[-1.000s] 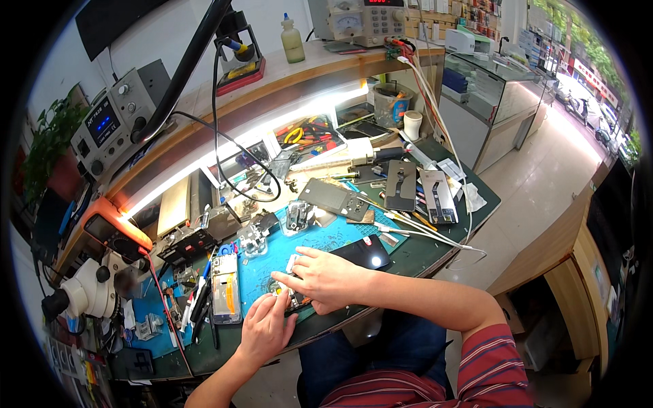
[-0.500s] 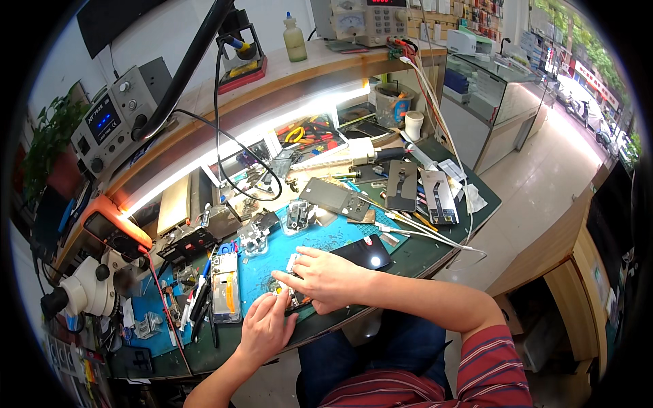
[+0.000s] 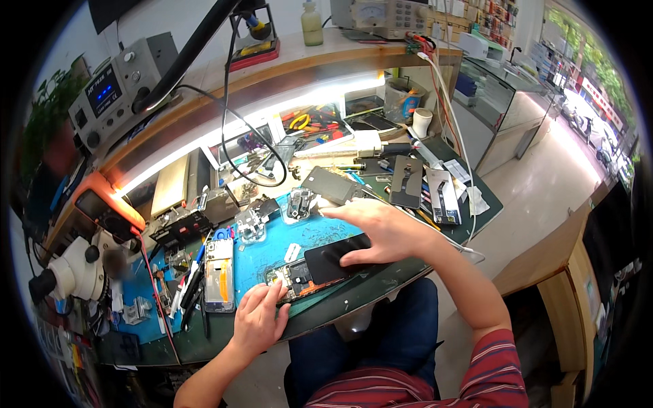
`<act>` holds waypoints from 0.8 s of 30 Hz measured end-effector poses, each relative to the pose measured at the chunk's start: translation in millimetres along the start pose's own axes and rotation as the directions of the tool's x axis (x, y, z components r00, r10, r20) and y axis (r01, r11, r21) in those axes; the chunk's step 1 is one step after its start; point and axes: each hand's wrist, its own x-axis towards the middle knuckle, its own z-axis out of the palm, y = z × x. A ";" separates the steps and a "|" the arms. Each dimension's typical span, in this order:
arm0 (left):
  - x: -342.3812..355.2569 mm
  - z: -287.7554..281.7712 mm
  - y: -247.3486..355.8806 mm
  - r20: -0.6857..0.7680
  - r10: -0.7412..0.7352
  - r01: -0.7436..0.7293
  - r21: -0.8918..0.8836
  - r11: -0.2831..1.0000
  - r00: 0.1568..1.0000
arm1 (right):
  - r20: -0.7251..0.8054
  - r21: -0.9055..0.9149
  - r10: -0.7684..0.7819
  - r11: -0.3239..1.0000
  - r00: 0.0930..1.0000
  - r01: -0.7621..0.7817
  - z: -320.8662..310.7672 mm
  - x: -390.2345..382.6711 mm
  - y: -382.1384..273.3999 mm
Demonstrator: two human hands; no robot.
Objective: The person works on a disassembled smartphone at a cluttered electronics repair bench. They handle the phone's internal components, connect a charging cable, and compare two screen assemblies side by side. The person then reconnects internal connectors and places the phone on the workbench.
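An opened phone [image 3: 297,284] lies on the blue mat near the bench's front edge, circuit board and orange parts showing. My left hand [image 3: 260,318] is at its left end, fingers bent against that end and thumb along the near side. A black phone screen panel [image 3: 326,264] partly covers the opened phone's right portion. Over this panel my right hand [image 3: 391,234] is spread, its thumb touching the dark surface and its other fingers stretched left beyond the far edge. Small white pieces [image 3: 292,252] lie on the mat just behind the phone.
Another phone body [image 3: 219,275] with an orange strip lies left. Metal clamp fixtures [image 3: 298,204] stand behind on the mat. Phone back panels [image 3: 407,182] and cables crowd the right. A microscope [image 3: 68,272] and orange multimeter [image 3: 109,207] stand far left. A black cable loops overhead.
My right hand has moved right, off the opened phone and over the screen panel. The panel has shifted left and nearer, onto part of the phone. My left hand remains at the phone's left end.
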 end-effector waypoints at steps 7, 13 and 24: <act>-6.3 -2.2 -1.2 -0.042 -0.035 0.035 0.009 0.999 0.999 | 0.143 -0.100 -0.037 0.994 0.989 0.052 28.4 -23.3 14.1; -4.2 -6.3 -1.4 -0.063 -0.139 0.137 -0.040 0.990 0.988 | 0.140 -0.024 -0.006 1.000 0.990 0.010 29.3 -19.1 13.0; -16.7 3.8 -18.4 -0.312 -0.446 0.387 -0.233 0.892 0.839 | 0.120 -0.035 -0.141 0.989 0.983 0.146 62.2 17.8 -14.0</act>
